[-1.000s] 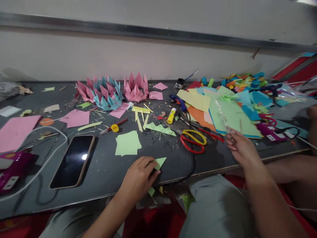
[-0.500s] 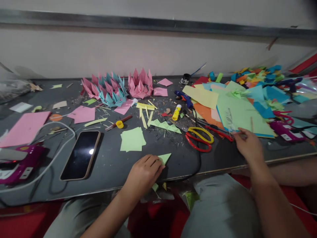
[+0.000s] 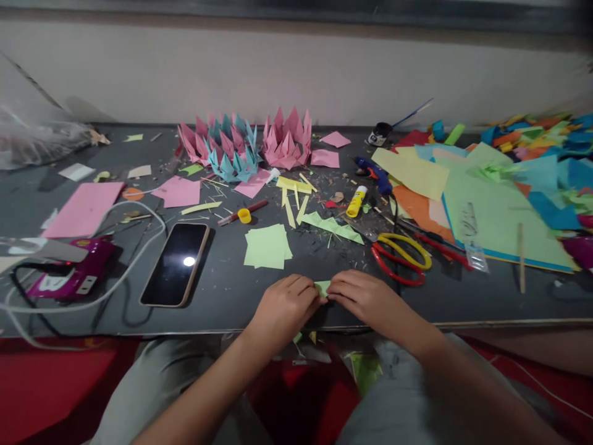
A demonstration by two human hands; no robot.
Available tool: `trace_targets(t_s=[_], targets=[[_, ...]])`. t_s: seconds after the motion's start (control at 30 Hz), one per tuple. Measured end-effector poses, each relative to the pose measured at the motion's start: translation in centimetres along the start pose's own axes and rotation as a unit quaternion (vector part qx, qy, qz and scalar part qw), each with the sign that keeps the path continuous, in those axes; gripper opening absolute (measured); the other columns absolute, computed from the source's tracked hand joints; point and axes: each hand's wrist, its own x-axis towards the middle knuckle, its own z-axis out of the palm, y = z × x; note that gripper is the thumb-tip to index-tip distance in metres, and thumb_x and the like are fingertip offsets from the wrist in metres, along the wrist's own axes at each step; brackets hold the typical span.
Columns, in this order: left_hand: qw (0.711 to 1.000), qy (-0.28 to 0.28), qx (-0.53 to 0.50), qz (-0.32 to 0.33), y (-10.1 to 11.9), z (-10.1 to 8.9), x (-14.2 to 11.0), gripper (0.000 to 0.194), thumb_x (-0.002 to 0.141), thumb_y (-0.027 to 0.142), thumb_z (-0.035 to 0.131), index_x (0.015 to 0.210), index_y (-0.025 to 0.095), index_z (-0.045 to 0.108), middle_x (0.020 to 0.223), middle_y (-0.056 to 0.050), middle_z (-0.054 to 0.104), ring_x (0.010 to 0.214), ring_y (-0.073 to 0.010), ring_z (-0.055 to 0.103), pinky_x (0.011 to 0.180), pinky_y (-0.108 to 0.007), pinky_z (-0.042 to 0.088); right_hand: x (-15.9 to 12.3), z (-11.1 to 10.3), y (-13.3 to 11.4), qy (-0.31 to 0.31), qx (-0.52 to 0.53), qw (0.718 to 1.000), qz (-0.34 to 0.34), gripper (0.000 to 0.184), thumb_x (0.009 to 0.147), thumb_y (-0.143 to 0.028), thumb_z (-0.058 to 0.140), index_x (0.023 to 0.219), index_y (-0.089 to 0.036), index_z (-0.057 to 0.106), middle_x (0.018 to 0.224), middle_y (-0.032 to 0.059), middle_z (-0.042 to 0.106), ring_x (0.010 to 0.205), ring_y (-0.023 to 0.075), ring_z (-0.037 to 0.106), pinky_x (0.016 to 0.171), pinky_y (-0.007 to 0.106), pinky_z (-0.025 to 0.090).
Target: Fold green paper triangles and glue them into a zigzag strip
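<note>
Both hands meet at the near edge of the dark table [image 3: 222,296]. My left hand [image 3: 286,304] and my right hand [image 3: 359,295] are closed, fingertips pinching a small folded light green paper piece [image 3: 322,287] between them. Most of that piece is hidden under the fingers. A small stack of light green paper squares [image 3: 267,246] lies just beyond the hands. Red and yellow scissors [image 3: 401,256] rest to the right of them.
A phone [image 3: 176,264] lies face up at the left, beside a purple device [image 3: 74,275] with white cables. Pink and blue folded paper crowns [image 3: 245,145] stand at the back. A yellow glue stick [image 3: 356,201], green folded strip [image 3: 331,226] and coloured sheets [image 3: 500,216] fill the right.
My right hand left the green sheets at the right and came to the folded green piece beside my left hand. The view shifted left and down.
</note>
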Motion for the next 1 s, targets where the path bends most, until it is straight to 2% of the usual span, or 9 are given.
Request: trace_targets(t_s=[0.13,0.33,0.57,1.0], targets=[[0.999,0.001,-0.04,-0.023,-0.1,-0.1,-0.2,0.014,0.086,0.022,0.051,0.08,0.013,0.06,0.085,-0.006,0.061,0.079,-0.0181,0.056,0.07,-0.032,0.05,-0.3,0.4,0.6,0.041,0.063,0.996,0.052,0.017,0.088,-0.018,0.044,0.081,-0.019,0.06,0.085,0.0048,0.061,0.081,0.0159,0.058,0.075,0.03,0.048],[0.987,0.03,-0.113,-0.111,-0.4,0.2,0.2,0.007,0.082,0.016,0.056,0.078,0.014,0.062,0.094,-0.007,0.056,0.09,-0.0198,0.054,0.078,-0.035,0.049,-0.1,0.5,0.0,0.013,0.111,0.987,0.116,0.014,0.088,-0.02,0.043,0.084,-0.02,0.056,0.086,0.0051,0.055,0.082,0.0158,0.055,0.075,0.03,0.047],[0.985,0.009,-0.049,-0.163,0.4,-0.1,0.8,0.011,0.084,0.017,0.052,0.077,0.014,0.06,0.103,-0.011,0.051,0.102,-0.0255,0.047,0.085,-0.044,0.046,0.2,1.0,-0.7,0.031,0.084,0.982,0.167,0.012,0.086,-0.017,0.042,0.078,-0.019,0.051,0.083,0.0052,0.05,0.078,0.0166,0.05,0.071,0.031,0.045],[0.973,-0.018,-0.053,-0.222,1.1,-0.3,1.5,0.01,0.081,0.015,0.056,0.071,0.016,0.058,0.106,-0.01,0.05,0.108,-0.0258,0.043,0.089,-0.044,0.04,1.0,1.0,-0.6,0.018,0.09,0.974,0.206,0.012,0.08,-0.014,0.049,0.07,-0.018,0.046,0.078,0.0038,0.048,0.076,0.0172,0.048,0.069,0.031,0.041]])
